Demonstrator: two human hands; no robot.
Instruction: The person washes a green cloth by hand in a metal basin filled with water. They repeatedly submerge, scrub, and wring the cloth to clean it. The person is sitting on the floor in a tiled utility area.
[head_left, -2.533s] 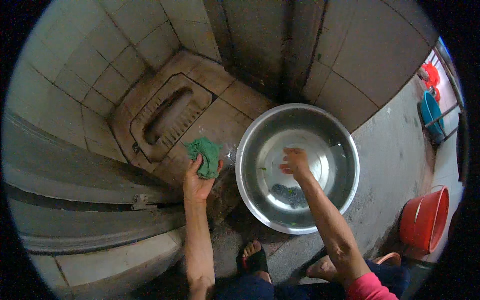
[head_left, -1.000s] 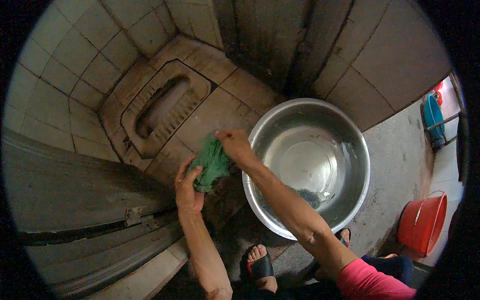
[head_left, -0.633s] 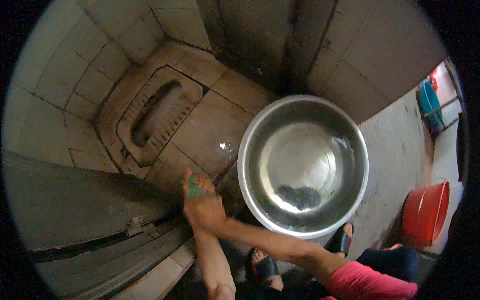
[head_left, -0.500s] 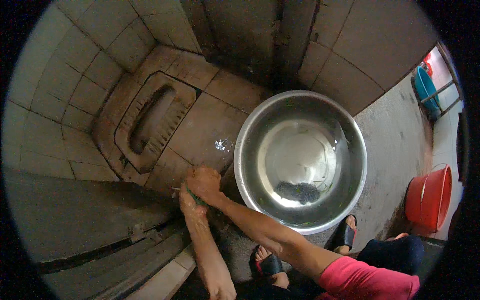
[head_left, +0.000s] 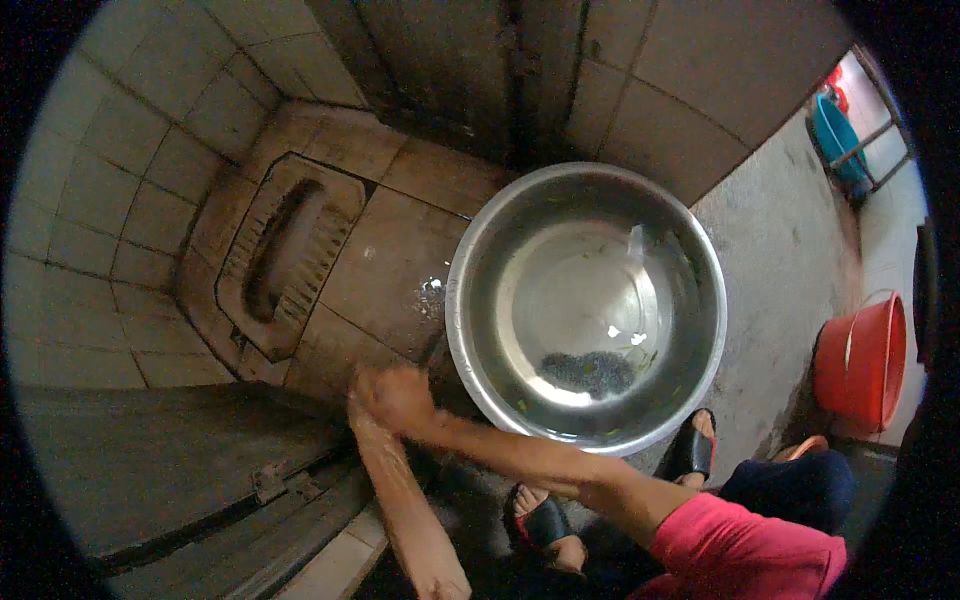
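My left hand point(head_left: 366, 408) and my right hand point(head_left: 402, 398) are pressed together above the tiled floor, left of a large metal basin point(head_left: 462, 330). The right hand lies over the left, its fingers curled in and blurred by motion. Whatever lies between the hands is hidden now; a bit of green showed there a moment ago. Both forearms look wet. Shallow clear water stands in the basin, with green leaf scraps point(head_left: 648, 362) and a dark speckled patch point(head_left: 588, 372) in it.
A squat toilet point(head_left: 290, 255) is set in the tiled floor at the left. A wooden door point(head_left: 180, 470) stands at lower left. On the right are a red bucket point(head_left: 858, 365) and a teal basin point(head_left: 840, 140). My sandalled feet point(head_left: 545, 520) are just below the metal basin.
The view has shifted slightly, so the basin sits a little further left. My hands have stayed together, the right now covering the green bit. Light reflections on the water have changed.
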